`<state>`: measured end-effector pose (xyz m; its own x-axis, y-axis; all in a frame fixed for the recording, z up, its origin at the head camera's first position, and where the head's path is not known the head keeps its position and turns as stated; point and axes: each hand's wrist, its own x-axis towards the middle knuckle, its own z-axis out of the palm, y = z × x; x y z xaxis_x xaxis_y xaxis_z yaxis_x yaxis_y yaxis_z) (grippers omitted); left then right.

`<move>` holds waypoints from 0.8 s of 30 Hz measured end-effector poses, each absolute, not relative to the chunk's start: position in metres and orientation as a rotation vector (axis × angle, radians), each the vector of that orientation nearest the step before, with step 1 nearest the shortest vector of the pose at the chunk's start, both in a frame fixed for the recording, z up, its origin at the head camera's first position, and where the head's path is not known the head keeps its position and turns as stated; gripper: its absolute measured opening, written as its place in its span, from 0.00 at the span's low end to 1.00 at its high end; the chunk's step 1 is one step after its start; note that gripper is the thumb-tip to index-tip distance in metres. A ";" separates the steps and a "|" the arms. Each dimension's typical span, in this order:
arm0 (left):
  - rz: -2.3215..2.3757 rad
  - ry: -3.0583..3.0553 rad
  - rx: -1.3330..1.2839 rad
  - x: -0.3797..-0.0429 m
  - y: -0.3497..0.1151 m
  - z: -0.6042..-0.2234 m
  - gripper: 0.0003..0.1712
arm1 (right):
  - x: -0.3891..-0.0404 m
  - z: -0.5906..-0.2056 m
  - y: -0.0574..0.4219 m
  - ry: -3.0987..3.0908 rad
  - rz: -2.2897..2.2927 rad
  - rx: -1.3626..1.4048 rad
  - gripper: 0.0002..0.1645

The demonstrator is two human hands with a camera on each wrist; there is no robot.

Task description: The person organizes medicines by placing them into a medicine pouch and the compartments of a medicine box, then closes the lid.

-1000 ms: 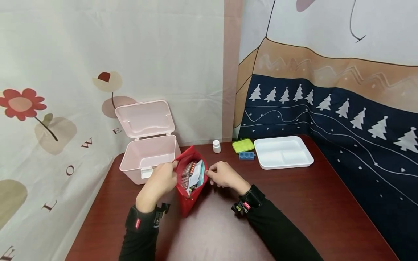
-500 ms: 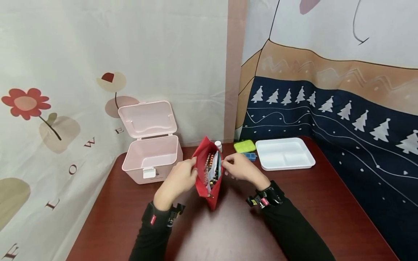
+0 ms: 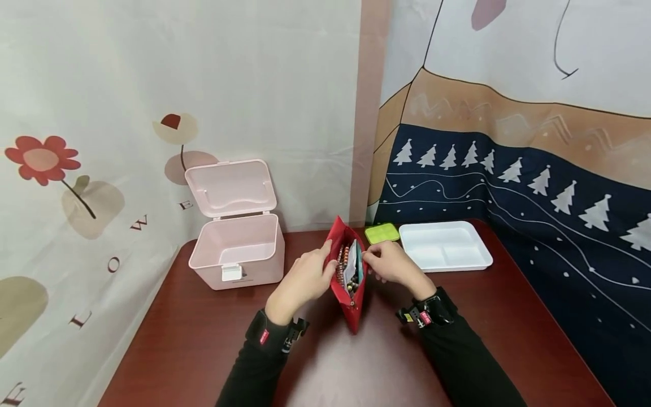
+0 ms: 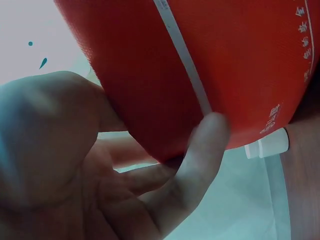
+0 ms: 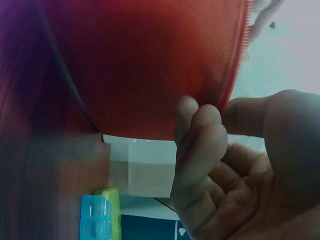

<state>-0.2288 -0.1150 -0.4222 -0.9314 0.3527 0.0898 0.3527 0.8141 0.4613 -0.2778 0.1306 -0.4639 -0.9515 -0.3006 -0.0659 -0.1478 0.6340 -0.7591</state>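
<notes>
A red zip pouch [image 3: 354, 317] is held up over the table between both hands, its mouth spread apart. Inside it are blister packs [image 3: 341, 265] and a white and teal packet [image 3: 352, 265]. My left hand [image 3: 304, 278] pinches the pouch's left rim, fingers against its printed outer side in the left wrist view. My right hand [image 3: 395, 264] pinches the opposite rim beside the zipper [image 5: 239, 60], thumb inside the edge. A small white bottle [image 4: 270, 144] shows behind the pouch in the left wrist view; the head view hides it.
A pink storage box [image 3: 264, 271] with its lid raised stands at the back left. At the back right are a green case [image 3: 382, 233] and a white divided tray [image 3: 478, 263]. A blue pill box [image 5: 95, 217] lies by the green case.
Both hands have moved right together with the pouch, away from the pink box. In the head view the pouch and right hand now cover the white bottle and blue pill box.
</notes>
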 end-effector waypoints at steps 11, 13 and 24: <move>-0.722 -2.907 -0.480 -0.226 -0.117 -0.420 0.16 | -0.281 -0.460 0.141 2.657 -1.173 -0.326 0.21; -0.743 -2.913 -0.474 -0.227 -0.118 -0.419 0.13 | -0.281 -0.460 0.143 2.654 -1.171 -0.329 0.20; -0.807 -2.999 -0.483 -0.227 -0.122 -0.420 0.21 | -0.281 -0.463 0.144 2.640 -1.141 -0.331 0.21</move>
